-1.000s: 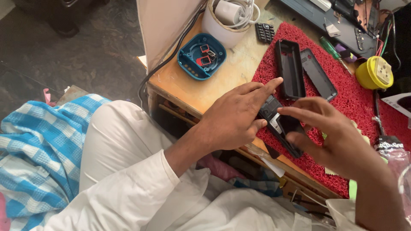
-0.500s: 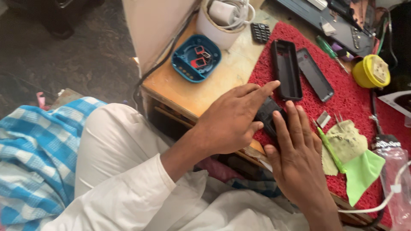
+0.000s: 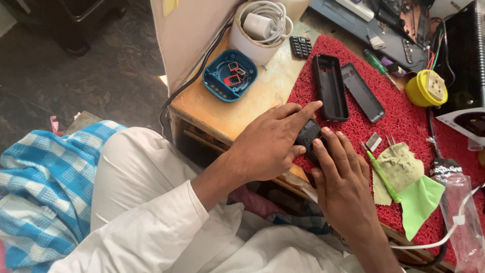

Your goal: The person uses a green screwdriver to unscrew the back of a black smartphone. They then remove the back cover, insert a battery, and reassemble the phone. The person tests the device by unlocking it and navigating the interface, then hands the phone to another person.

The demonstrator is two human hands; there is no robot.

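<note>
A small black phone body [image 3: 306, 135] lies on the red mat [image 3: 404, 126] near the table's front edge. My left hand [image 3: 270, 141] rests over its left side, index finger stretched out along its top. From below, my right hand [image 3: 343, 184] presses flat on it with the fingers together, hiding most of it. Both hands hold the phone body down against the mat. Just beyond my fingertips lie two black phone covers [image 3: 331, 86] side by side.
A blue round dish [image 3: 228, 77] with small parts sits on the wooden table, a white tub with a charger [image 3: 260, 28] behind it. A green screwdriver [image 3: 383, 177], green cloths [image 3: 417, 199], a yellow round socket [image 3: 427, 87] and a plastic bag [image 3: 462, 212] lie to the right.
My right hand has turned from gripping the phone body with bent fingers to lying flat on top of it. The left hand has stayed in place.
</note>
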